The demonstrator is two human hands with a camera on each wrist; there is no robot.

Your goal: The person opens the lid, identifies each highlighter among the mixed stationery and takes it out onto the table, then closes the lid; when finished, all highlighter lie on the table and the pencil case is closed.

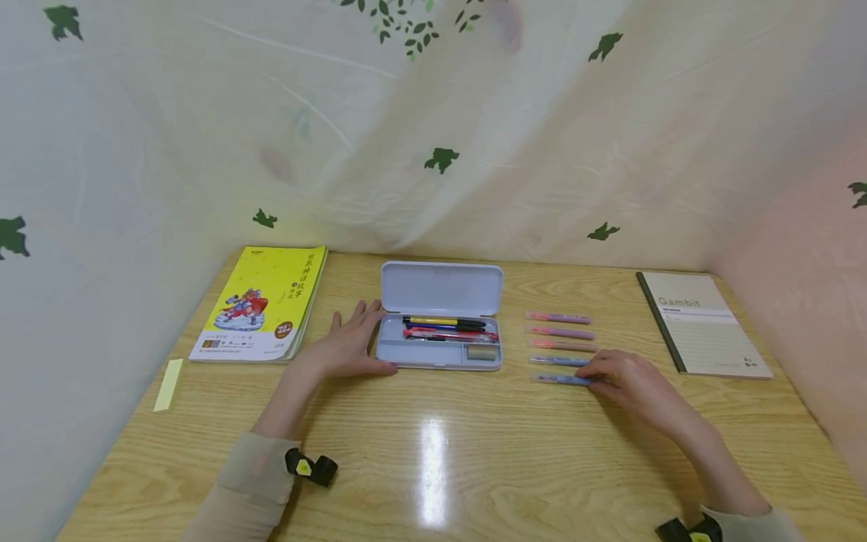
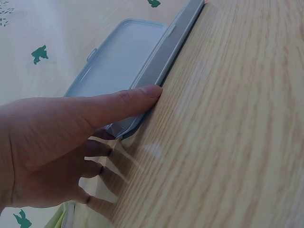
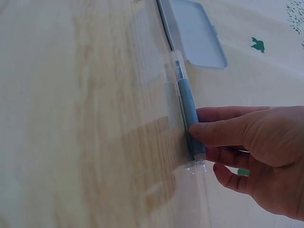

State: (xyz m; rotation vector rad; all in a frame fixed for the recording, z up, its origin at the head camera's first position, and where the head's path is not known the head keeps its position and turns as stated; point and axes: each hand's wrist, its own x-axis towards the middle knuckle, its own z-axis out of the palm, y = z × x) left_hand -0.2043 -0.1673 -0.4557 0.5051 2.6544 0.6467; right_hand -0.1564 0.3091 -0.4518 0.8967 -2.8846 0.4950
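A pale blue pencil case [image 1: 440,361] lies with its lid raised at the back; inside are several pens [image 1: 450,331] and a small greyish block [image 1: 482,351]. My left hand [image 1: 348,342] rests at its left end, thumb straight along the front wall, other fingers spread down beside it. To the right, several capped pens lie in a column. My right hand [image 1: 633,384] pinches the right end of the nearest, a blue pen [image 3: 189,104] with a clear cap, between thumb and fingers. Just behind it lies another blue pen [image 1: 552,360].
Beyond the blue pens are an orange pen [image 1: 558,345] and two purplish pens, the nearer purplish pen [image 1: 558,332] beside it. A yellow book [image 1: 271,290] and a pale yellow strip [image 1: 168,385] lie left; a notebook [image 1: 704,324] lies right. A patterned curtain [image 1: 528,150] borders the wooden table [image 1: 528,467].
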